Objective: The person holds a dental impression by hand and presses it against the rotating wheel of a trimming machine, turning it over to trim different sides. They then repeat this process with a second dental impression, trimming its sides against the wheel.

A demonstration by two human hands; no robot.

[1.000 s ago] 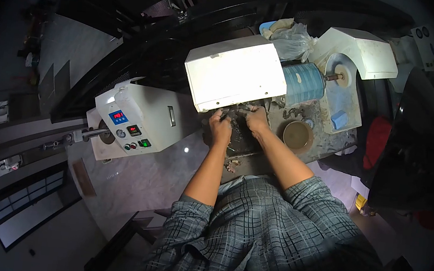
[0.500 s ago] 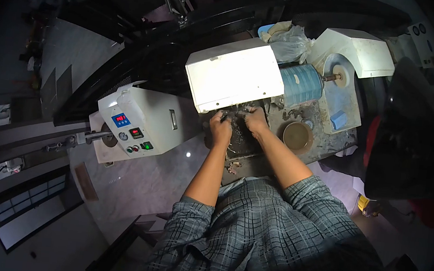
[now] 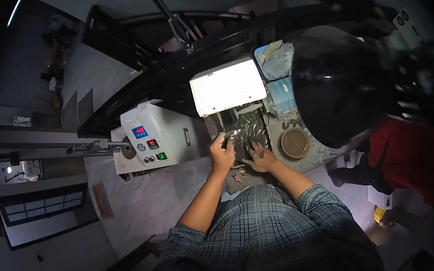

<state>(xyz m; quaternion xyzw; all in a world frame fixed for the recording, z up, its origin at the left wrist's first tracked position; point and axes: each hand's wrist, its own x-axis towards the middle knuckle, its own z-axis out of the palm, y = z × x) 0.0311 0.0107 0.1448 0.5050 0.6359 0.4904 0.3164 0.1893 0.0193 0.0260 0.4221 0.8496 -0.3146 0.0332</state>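
Note:
My left hand [image 3: 221, 156] is raised over the near edge of a dark, wet tray [image 3: 248, 122] below a bright white hood [image 3: 229, 87]. Its thumb and fingers pinch a small shiny piece [image 3: 234, 132], too small to name. At the tray's near right my right hand [image 3: 261, 159] has its fingers spread, with grey slurry on its skin, and it holds nothing. A dark wheel-like part [image 3: 228, 117] shows under the hood. Close to the right hand stands a round brown bowl [image 3: 296, 143]. A small pinkish piece [image 3: 239, 176] lies near the bench's front edge.
A blue motor [image 3: 282, 96] sits right of the hood, with a blue tray of plastic bags [image 3: 262, 55] behind. Another person's dark head [image 3: 335, 85] and red clothing [image 3: 412, 160] fill the right side. A white control box [image 3: 166, 135] stands at left.
Both hands have come back from under the hood towards me; the left lifts the small piece and the right has spread open. Another person has leaned in from the right, covering the second hood.

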